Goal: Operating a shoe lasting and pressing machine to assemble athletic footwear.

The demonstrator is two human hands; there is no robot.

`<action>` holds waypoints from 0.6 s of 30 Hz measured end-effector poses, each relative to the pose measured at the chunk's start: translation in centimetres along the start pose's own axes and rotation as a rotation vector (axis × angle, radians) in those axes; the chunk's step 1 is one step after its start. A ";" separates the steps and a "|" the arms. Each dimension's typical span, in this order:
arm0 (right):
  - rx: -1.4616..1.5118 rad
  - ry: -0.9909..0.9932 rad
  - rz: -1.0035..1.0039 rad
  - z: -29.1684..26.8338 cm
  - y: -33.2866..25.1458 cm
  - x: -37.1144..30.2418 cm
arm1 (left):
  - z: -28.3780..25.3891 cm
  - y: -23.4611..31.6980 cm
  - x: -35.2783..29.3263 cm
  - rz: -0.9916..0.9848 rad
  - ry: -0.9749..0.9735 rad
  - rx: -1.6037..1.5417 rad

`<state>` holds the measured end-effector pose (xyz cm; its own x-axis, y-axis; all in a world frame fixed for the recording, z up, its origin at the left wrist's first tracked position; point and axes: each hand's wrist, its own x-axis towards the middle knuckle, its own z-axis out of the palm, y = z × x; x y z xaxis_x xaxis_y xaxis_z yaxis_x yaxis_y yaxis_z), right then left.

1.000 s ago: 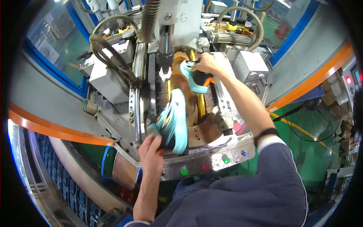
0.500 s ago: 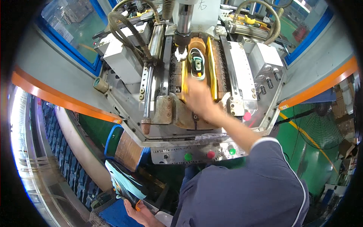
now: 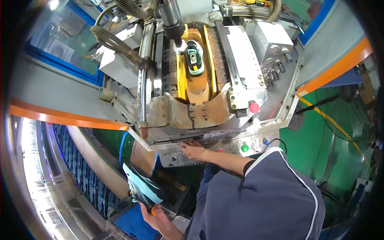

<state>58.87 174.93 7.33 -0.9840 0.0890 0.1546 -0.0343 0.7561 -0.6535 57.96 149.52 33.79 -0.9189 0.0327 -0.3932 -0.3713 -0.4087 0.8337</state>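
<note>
Low at the left, my left hand (image 3: pixel 155 216) is closed round a light-blue and black shoe (image 3: pixel 144 186) with an orange part near my fingers. My right hand (image 3: pixel 193 151) rests on the machine's front control panel (image 3: pixel 170 160), its fingers stretched over the top edge and holding nothing visible. It covers part of the panel. Farther up, a second light-blue and black shoe (image 3: pixel 195 58) sits in the machine's mould bed, between yellow side pads (image 3: pixel 181 76). A vertical metal press rod (image 3: pixel 170 18) stands just left of that shoe.
A green button (image 3: pixel 245 148) is on the panel right of my hand, and a red knob (image 3: pixel 254 107) stands above it. A conveyor (image 3: pixel 86 168) runs along the left. An orange-edged guard (image 3: pixel 334 66) flanks the machine, and a fan (image 3: pixel 340 116) stands at the far right.
My right hand has moved from above the mould bed down to the control panel. My left hand still grips its shoe, slightly farther right in view. The camera view has shifted.
</note>
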 end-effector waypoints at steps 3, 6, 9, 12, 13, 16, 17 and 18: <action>0.072 -0.027 0.093 -1.3 -0.1 -0.3 | 1.1 -0.3 0.6 0.022 0.039 0.035; 0.243 -0.314 0.140 -0.5 0.1 0.4 | 0.7 -1.5 0.0 0.341 -0.070 0.435; 0.254 0.050 0.091 -0.4 -4.1 0.2 | -3.5 -0.6 2.4 0.493 -0.234 0.518; 0.956 -0.002 0.153 -10.6 -8.2 -0.8 | -0.2 -1.7 4.5 0.723 -0.392 0.657; 1.037 0.036 0.152 -13.4 -9.5 -1.5 | 0.8 -2.5 4.7 0.710 -0.433 0.647; 1.589 0.095 -0.025 -16.5 -11.7 -2.9 | 3.2 -4.4 5.0 0.583 -0.437 0.563; 1.410 0.100 -0.006 -18.4 -12.5 -3.7 | 3.2 -5.0 5.2 0.730 -0.535 0.647; 1.414 0.084 -0.017 -18.2 -12.7 -4.0 | 3.1 -5.5 5.5 0.882 -0.622 0.733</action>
<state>66.43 176.74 28.49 -0.9702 0.1625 0.1798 -0.2389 -0.5153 -0.8231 54.52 154.80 28.24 -0.7229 0.5054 0.4711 0.5803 0.0740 0.8110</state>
